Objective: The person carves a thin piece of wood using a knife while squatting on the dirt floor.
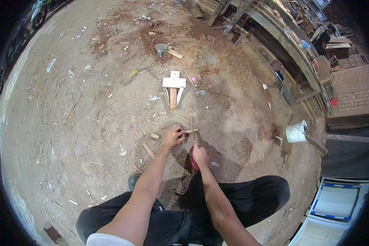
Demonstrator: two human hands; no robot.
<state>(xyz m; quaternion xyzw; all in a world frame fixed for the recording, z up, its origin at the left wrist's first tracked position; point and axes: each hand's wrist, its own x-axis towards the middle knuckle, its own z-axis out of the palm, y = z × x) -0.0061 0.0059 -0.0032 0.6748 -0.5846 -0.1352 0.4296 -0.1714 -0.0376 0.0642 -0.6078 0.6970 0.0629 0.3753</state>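
My left hand is closed on a small light wooden stick, held nearly level. My right hand is closed round a narrow tool whose upright blade crosses the stick; its exact kind is unclear. A red object, partly hidden, lies just under my right hand. Beyond my hands, a white cross-shaped wooden piece with a bare wood strip down its middle rests on the dirt ground. A short wood block lies left of my left hand.
Wood scraps and litter dot the ground. Farther forward are a round grey object and a yellow-handled tool. A wooden workbench lines the upper right. A white bucket and white panels are at right.
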